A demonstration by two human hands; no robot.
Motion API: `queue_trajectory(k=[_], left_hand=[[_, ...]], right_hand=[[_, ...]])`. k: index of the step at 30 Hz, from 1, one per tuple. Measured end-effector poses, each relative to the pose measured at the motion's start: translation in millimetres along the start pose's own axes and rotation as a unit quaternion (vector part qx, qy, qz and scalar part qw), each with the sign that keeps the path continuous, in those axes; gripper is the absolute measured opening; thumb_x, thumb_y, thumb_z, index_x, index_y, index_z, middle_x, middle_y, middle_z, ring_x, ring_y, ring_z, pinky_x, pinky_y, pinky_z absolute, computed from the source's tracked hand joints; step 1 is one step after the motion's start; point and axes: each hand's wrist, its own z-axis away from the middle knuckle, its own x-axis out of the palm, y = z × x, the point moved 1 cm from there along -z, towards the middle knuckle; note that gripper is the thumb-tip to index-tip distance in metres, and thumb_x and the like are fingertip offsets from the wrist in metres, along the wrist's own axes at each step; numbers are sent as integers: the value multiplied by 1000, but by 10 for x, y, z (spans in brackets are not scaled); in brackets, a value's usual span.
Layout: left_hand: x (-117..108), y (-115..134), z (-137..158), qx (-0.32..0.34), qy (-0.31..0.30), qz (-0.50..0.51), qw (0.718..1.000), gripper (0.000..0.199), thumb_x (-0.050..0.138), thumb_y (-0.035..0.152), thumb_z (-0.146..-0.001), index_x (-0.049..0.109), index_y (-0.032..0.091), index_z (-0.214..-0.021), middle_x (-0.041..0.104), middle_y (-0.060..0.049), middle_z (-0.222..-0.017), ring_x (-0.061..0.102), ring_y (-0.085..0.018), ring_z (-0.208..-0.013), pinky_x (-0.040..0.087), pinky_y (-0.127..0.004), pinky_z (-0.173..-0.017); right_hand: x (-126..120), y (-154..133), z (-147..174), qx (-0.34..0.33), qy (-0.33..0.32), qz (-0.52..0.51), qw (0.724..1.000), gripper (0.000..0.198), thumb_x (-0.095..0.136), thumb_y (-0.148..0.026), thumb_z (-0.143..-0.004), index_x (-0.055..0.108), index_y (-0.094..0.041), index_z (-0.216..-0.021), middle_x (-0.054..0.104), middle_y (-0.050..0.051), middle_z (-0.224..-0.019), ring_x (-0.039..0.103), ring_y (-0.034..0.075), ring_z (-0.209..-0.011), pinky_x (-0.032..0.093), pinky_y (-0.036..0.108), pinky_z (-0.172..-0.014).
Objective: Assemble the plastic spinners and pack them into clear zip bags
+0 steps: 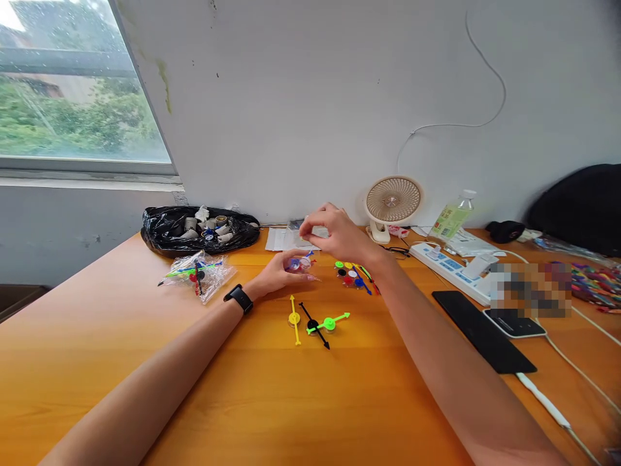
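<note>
With the black arrow spinner taken as the clock's centre, a black plastic bag point(158, 236) is seen at 10 o'clock, its mouth spread wide and filled with crumpled white paper and grey, roll-like scraps. Nearer, between 9 and 10, a clear plastic bag point(213, 283) is laid flat, with green, blue and black arrows and a red piece seen through its film. At 11, the left hand point(275, 274) is curved, thumb and fingers parted around a small cluster of clear discs point(305, 262) with blue and red parts; whether these are gripped or merely steadied cannot be told. The discs would be best held by their rims, so that their middles are left free. The yellow arrow spinner point(294, 319) is set at 9, the black arrow spinner point(312, 325) at the centre, and the green arrow spinner point(329, 323) at 3, its tail crossing the black one; a little more space between them would be advisable. Just past 12, the right hand point(336, 232) is raised above the bench point(233, 395), its fingertips drawn close together; whether anything is pinched there cannot be made out. Small parts are better lowered straight down. Loose coloured caps point(348, 274) and arrows are gathered between 1 and 2. At 2, a labelled plastic bottle point(451, 219) is stood, tilted in view.
</note>
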Motion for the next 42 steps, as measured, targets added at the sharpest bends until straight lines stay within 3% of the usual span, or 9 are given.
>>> queue_trajectory(k=[4, 7, 10, 12, 17, 22, 28, 33, 42], left_hand=[[10, 52, 5, 10, 26, -38, 999, 42, 93, 40, -72, 77, 12, -99, 78, -8, -99, 73, -22, -89, 57, -33, -86], [3, 80, 19, 5, 53, -46, 998, 39, 94, 40, -70, 76, 12, -89, 78, -6, -87, 72, -21, -82, 57, -31, -79], [-7, 68, 30, -15, 52, -42, 998, 42, 96, 39, -67, 77, 13, -93, 79, -6, -88, 72, -20, -81, 57, -31, -80], [-13, 36, 28, -24, 34, -25, 999, 47, 96, 39, -68, 77, 13, -103, 79, -8, -95, 73, -20, -85, 57, -32, -84], [-21, -46, 13, -33, 4, 34, 999, 55, 97, 38, -68, 76, 15, -113, 79, -10, -105, 74, -23, -96, 57, -38, -92], [10, -5, 24, -22, 2, 16, 1000, 54, 95, 41, -70, 77, 15, -113, 79, -10, -102, 73, -21, -90, 57, -35, -86], [65, 100, 48, -30, 17, -62, 998, 44, 93, 49, -69, 80, 12, -89, 78, -6, -86, 68, -19, -79, 54, -29, -73], [64, 98, 54, -37, 22, -71, 997, 44, 92, 49, -71, 80, 12, -91, 77, -5, -84, 65, -17, -75, 51, -27, -71], [46, 48, 41, -23, -9, -25, 999, 41, 91, 46, -75, 79, 14, -98, 78, -6, -92, 69, -17, -80, 52, -27, -75]], right_hand=[[-5, -84, -22, -12, 6, 14, 1000, 11, 67, -12, -93, 76, -20, -91, 74, 4, -93, 57, 24, -101, 37, 35, -92], [-61, -49, 2, 22, 25, 59, 998, 11, 69, -26, -97, 75, -19, -89, 74, 7, -93, 55, 27, -104, 36, 39, -93], [-101, 32, 43, 43, 4, 50, 998, 17, 73, -37, -96, 76, -21, -90, 74, 7, -98, 53, 29, -112, 34, 41, -98], [-100, 88, 61, 49, -28, 11, 998, 12, 76, -35, -93, 78, -23, -93, 74, 5, -101, 55, 27, -113, 35, 39, -98], [-66, 137, 60, 51, -71, -38, 995, 11, 69, -26, -95, 79, -23, -94, 76, 1, -100, 63, 22, -102, 40, 32, -90], [-80, 77, 61, 66, -121, -55, 989, 13, 67, -24, -94, 80, -21, -92, 77, 1, -96, 68, 20, -91, 42, 29, -80], [-164, 9, 48, 32, -63, -36, 997, 16, 65, -23, -96, 80, -20, -94, 76, 3, -97, 66, 20, -89, 42, 28, -77], [-190, -55, 46, 13, -42, -12, 999, 13, 64, -18, -96, 77, -17, -96, 74, 6, -103, 65, 19, -93, 43, 28, -82], [-79, 20, 37, 14, 2, -100, 995, 15, 61, -23, -98, 74, -17, -97, 74, 6, -103, 67, 20, -98, 48, 29, -86]])
